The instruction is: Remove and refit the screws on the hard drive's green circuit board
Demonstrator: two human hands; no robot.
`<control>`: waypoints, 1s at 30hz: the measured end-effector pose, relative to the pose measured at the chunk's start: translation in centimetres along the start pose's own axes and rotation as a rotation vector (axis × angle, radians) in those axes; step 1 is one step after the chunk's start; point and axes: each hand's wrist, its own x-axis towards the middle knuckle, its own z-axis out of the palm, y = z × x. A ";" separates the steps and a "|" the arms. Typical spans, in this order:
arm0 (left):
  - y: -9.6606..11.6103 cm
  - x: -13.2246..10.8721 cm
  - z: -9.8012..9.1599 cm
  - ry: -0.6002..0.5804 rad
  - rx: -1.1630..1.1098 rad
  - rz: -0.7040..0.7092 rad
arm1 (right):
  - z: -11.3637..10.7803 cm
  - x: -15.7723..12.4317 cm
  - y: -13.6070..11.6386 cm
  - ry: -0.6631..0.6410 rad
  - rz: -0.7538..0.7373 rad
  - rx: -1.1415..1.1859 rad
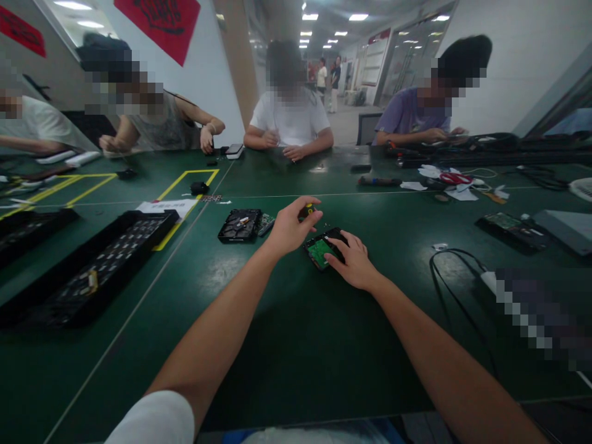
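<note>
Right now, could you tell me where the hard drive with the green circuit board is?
In the head view, the hard drive lies mid-table on the green mat, under the right hand, with the left hand just beside it.

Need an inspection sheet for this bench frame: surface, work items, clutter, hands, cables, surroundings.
Surface: green table with yellow tape outlines at left.
Work items: small drive with green circuit board facing up; small dark tool with yellow tip.
Clutter: opened black drive, long black trays, paper scraps.
Hands: left hand pinches the tool above the drive; right hand rests on the drive, fingers flat.
Cables: black cable looping at right.
Surroundings: other people seated across the table; red banners on the wall.
</note>
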 end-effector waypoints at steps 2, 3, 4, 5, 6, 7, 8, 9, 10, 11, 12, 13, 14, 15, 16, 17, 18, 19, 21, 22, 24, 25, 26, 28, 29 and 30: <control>-0.1 0.1 -0.1 -0.051 -0.071 -0.016 | 0.0 0.0 0.0 0.000 -0.005 -0.003; -0.1 0.2 -0.2 -0.072 -0.114 -0.027 | -0.1 0.0 0.0 0.001 -0.005 -0.005; -0.2 0.2 -0.3 -0.088 -0.149 -0.036 | -0.1 0.0 0.0 0.001 -0.004 -0.007; -0.2 0.3 -0.4 -0.097 -0.163 -0.039 | 0.0 0.0 0.0 -0.001 -0.004 -0.008; -0.2 0.3 -0.5 -0.098 -0.149 -0.035 | 0.0 0.0 0.0 0.001 -0.005 -0.009; -0.1 0.2 -0.6 -0.095 -0.109 -0.021 | 0.0 0.0 0.0 0.006 -0.006 -0.011; -0.1 0.2 -0.7 -0.086 -0.049 0.000 | 0.1 0.0 0.1 0.012 -0.007 -0.013; 0.0 0.1 -0.7 -0.071 0.023 0.027 | 0.2 0.0 0.1 0.017 -0.009 -0.015; 0.1 0.1 -0.8 -0.053 0.100 0.056 | 0.2 0.0 0.2 0.019 -0.011 -0.015; 0.3 0.0 -0.7 -0.032 0.177 0.084 | 0.3 0.0 0.2 0.017 -0.013 -0.014; 0.4 -0.1 -0.7 -0.012 0.249 0.108 | 0.3 0.0 0.2 0.014 -0.015 -0.011; 0.5 -0.1 -0.6 0.007 0.314 0.129 | 0.3 0.0 0.3 0.011 -0.017 -0.009; 0.7 -0.2 -0.4 0.024 0.370 0.146 | 0.3 0.0 0.3 0.010 -0.018 -0.007; 0.8 -0.3 -0.3 0.036 0.413 0.161 | 0.3 0.0 0.2 0.011 -0.017 -0.007; 1.0 -0.3 -0.1 0.044 0.439 0.175 | 0.3 0.0 0.2 0.012 -0.015 -0.007; 1.1 -0.4 0.1 0.046 0.453 0.187 | 0.2 0.0 0.2 0.013 -0.013 -0.007; 1.2 -0.4 0.2 0.042 0.459 0.197 | 0.2 -0.1 0.1 0.012 -0.012 -0.006; 1.4 -0.5 0.3 0.036 0.462 0.202 | 0.2 -0.1 0.1 0.011 -0.010 -0.005; 1.6 -0.5 0.5 0.019 0.471 0.197 | 0.1 -0.1 0.0 0.005 -0.007 -0.002; 1.8 -0.6 0.5 0.009 0.475 0.192 | 0.0 -0.1 -0.1 0.001 -0.004 -0.002; 1.9 -0.6 0.4 -0.013 0.471 0.188 | -0.1 -0.1 -0.2 -0.009 0.003 -0.004; 1.9 -0.6 0.3 -0.026 0.459 0.189 | -0.2 -0.1 -0.3 -0.012 0.005 -0.005; 1.9 -0.6 0.2 -0.038 0.437 0.190 | -0.2 -0.1 -0.3 -0.012 0.006 -0.005; 1.7 -0.5 0.0 -0.058 0.365 0.175 | -0.2 -0.1 -0.4 -0.003 0.005 -0.009; 1.6 -0.5 -0.1 -0.075 0.313 0.157 | -0.2 -0.1 -0.4 0.003 0.005 -0.011; 1.5 -0.4 -0.1 -0.101 0.256 0.135 | -0.1 -0.1 -0.4 0.009 0.007 -0.014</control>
